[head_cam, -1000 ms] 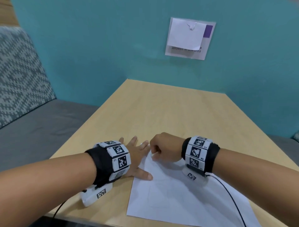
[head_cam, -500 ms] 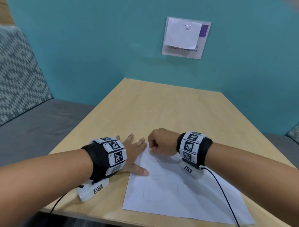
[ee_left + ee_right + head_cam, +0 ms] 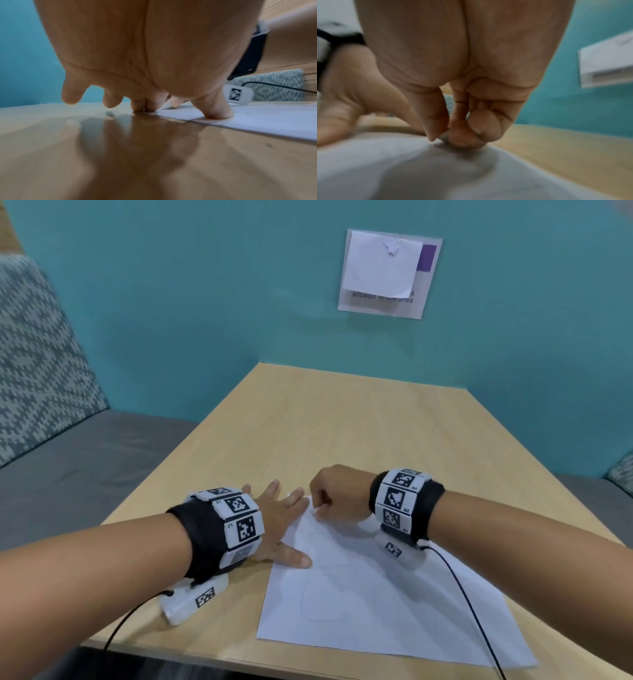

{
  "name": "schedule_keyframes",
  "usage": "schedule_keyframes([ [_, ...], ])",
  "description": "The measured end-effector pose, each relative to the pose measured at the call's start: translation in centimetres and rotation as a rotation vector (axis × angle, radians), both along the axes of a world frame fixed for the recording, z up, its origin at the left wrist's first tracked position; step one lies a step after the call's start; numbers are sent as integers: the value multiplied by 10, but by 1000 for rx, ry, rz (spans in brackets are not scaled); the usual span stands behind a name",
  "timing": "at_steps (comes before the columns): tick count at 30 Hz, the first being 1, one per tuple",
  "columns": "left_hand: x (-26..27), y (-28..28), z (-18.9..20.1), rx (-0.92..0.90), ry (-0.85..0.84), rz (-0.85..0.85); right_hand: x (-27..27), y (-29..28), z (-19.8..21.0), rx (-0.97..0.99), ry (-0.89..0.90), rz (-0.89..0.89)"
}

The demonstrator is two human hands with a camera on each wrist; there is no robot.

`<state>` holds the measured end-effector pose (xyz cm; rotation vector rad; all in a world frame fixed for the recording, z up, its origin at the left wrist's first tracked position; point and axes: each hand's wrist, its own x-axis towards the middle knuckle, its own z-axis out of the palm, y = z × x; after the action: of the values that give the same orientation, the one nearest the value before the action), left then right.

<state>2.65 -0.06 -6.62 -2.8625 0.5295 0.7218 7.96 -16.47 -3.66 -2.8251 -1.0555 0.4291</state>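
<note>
A white sheet of paper [image 3: 383, 604] with a faint pencil outline lies on the light wooden table [image 3: 342, 422] near its front edge. My left hand [image 3: 284, 525] lies spread flat at the sheet's left edge, thumb [image 3: 217, 111] and two fingertips pressing on the paper [image 3: 257, 121]. My right hand [image 3: 334, 498] is curled at the sheet's far corner, and thumb and forefinger pinch that corner [image 3: 443, 136] and lift it a little off the table. The paper [image 3: 402, 169] bulges up under the right hand.
A teal wall stands behind the table with a notice [image 3: 388, 273] covered by a white slip. A grey bench [image 3: 68, 474] with a patterned cushion [image 3: 37, 354] runs along the left. Black cables [image 3: 466, 604] trail from both wrist cameras across the paper and table.
Both hands and the sheet hold almost the same place. The head view has shifted slightly; the right hand keeps its pinch on the far corner.
</note>
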Motion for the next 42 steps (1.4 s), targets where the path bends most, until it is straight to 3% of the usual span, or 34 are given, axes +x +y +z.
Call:
schedule_keyframes([
  [5, -1, 0, 1, -20, -7, 2, -13, -1, -6, -2, 47, 67],
  [9, -2, -2, 2, 27, -2, -3, 8, -13, -1, 13, -5, -50],
  [13, -1, -1, 2, 18, -8, 8, 0, -11, -5, -13, 38, 14],
  [17, -3, -3, 3, 30, -21, 2, 13, -19, -3, 22, -12, -84],
  [26, 9, -13, 4, -8, -34, -83, 10, -18, -2, 15, -6, -114],
  [32, 8, -9, -5, -129, -18, -48, -24, -10, -4, -12, 99, 86],
  [36, 9, -10, -5, -107, -18, -56, -9, -15, 1, 13, 45, 3],
  [40, 7, -9, -3, -117, -14, -21, -27, -6, -1, -23, 117, 97],
  [42, 6, -10, -3, -89, -16, -36, -15, -10, 2, -40, 75, 35],
])
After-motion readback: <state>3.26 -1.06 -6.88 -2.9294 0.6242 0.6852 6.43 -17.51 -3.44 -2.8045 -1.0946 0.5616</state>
